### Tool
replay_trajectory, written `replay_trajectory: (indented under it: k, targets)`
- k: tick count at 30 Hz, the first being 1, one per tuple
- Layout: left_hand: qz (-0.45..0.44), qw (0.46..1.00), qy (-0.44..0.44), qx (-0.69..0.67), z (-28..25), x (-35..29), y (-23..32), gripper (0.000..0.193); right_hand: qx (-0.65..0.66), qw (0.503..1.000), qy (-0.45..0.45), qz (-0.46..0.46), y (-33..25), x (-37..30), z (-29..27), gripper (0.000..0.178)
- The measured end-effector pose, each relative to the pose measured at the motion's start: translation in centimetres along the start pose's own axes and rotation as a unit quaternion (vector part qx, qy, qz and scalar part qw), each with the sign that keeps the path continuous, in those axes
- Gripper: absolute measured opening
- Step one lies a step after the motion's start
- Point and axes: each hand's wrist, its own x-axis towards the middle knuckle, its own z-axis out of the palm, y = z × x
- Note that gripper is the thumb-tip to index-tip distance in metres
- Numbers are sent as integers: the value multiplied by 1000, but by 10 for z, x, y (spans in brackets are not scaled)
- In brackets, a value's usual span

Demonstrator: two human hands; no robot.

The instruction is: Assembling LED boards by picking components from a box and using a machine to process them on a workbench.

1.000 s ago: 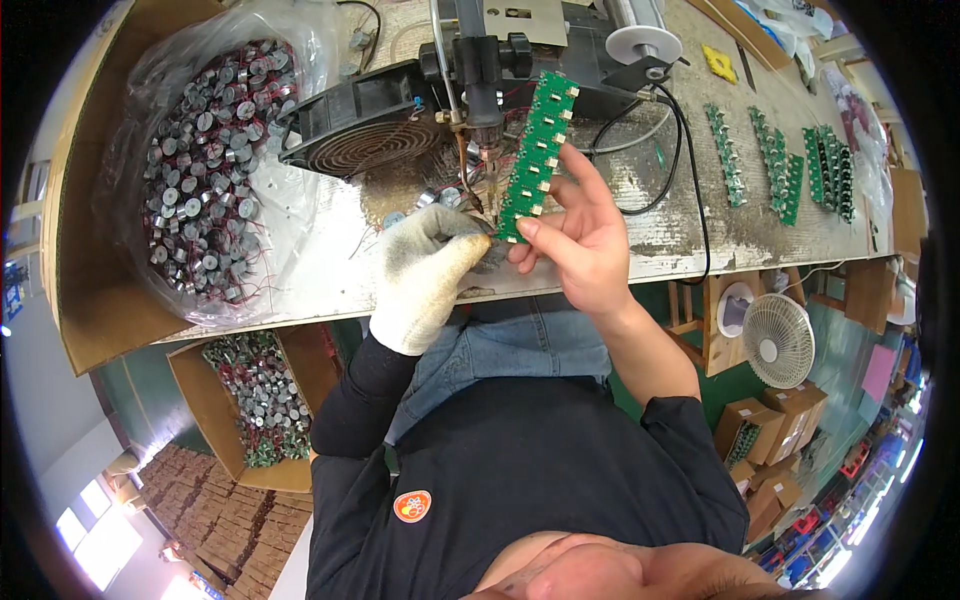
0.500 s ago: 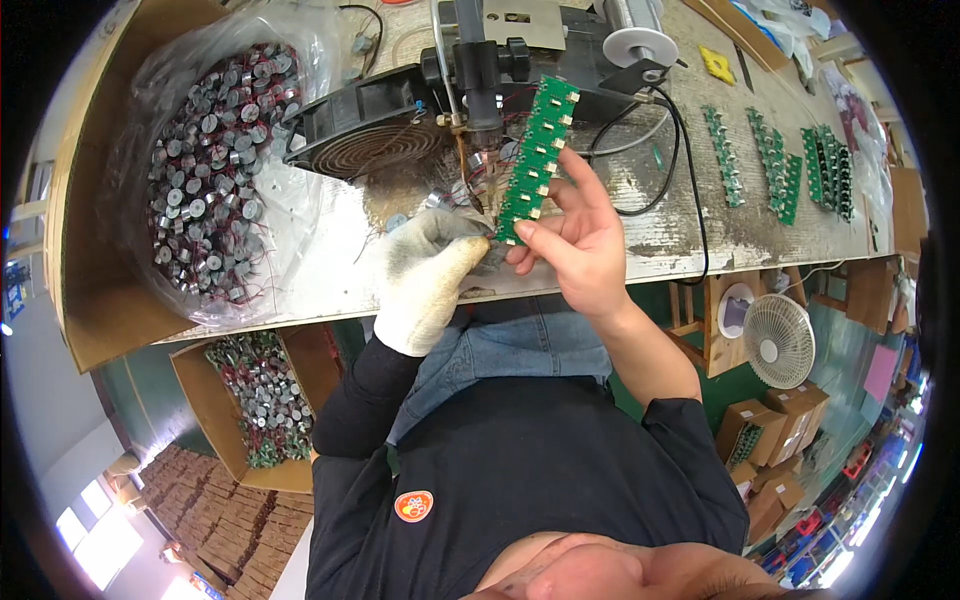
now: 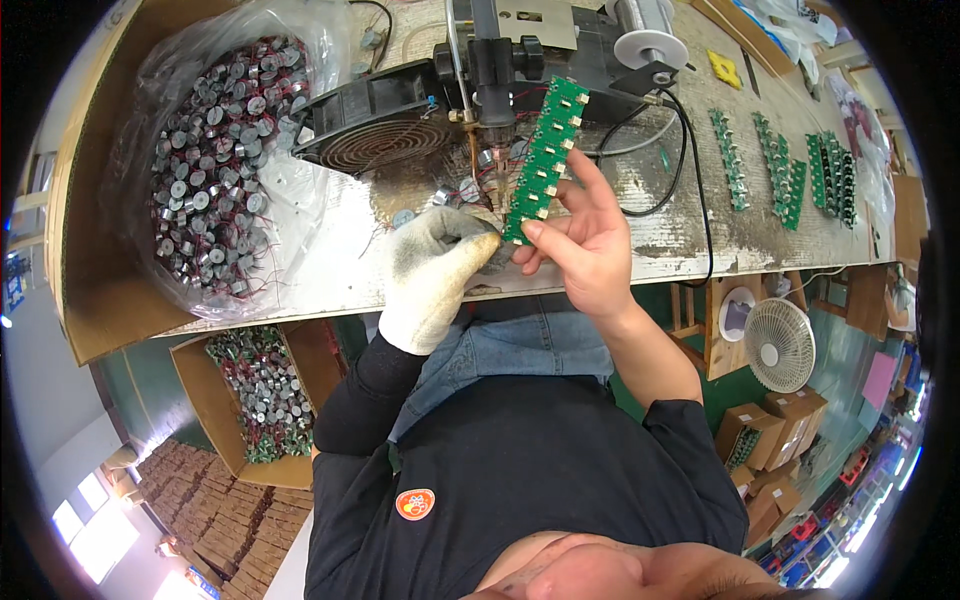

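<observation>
A long green circuit board point(image 3: 545, 160) with a row of small pale connectors stands at a slant over the bench. My bare right hand point(image 3: 585, 235) grips its lower end, thumb on the front and fingers behind. At that same end my left hand point(image 3: 430, 275), in a whitish glove with greyed fingers, is closed in a pinch. Whatever lies between the gloved fingertips is hidden. Just beyond the hands, a soldering fixture point(image 3: 490, 80) with an upright rod points down toward the board's lower end. Several small round metal parts with red wires point(image 3: 468, 188) lie behind my gloved fingers.
A black fan point(image 3: 380, 140) stands left of the fixture, beside a bagged box of round wired parts point(image 3: 215, 180). Right of the fixture are a solder wire spool point(image 3: 650, 50) and a black cable point(image 3: 700, 180). More circuit boards point(image 3: 780, 170) lie farther right. Below the bench edge sits another carton point(image 3: 215, 400).
The whole scene sits slightly farther right in the picture. Both hands keep the same hold, and the board stays nearly in place relative to the fixture.
</observation>
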Motion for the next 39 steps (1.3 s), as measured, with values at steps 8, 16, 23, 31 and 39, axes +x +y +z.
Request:
replay_trajectory:
  k: [8,16,23,31,39]
  targets:
    - [6,999,52,11,9,-4,2,17,10,1000,4,-1,2,-2,1,73]
    - [1,995,93,30,16,-7,0,12,14,1000,5,-11,4,-3,1,73]
    - [33,993,99,51,17,-8,3,12,4,1000,4,-8,-2,-4,4,73]
    - [47,991,101,73,17,-8,-4,12,7,1000,11,-17,8,-6,0,74]
    - [42,987,68,137,17,-16,8,18,3,1000,8,8,-1,-10,-5,75]
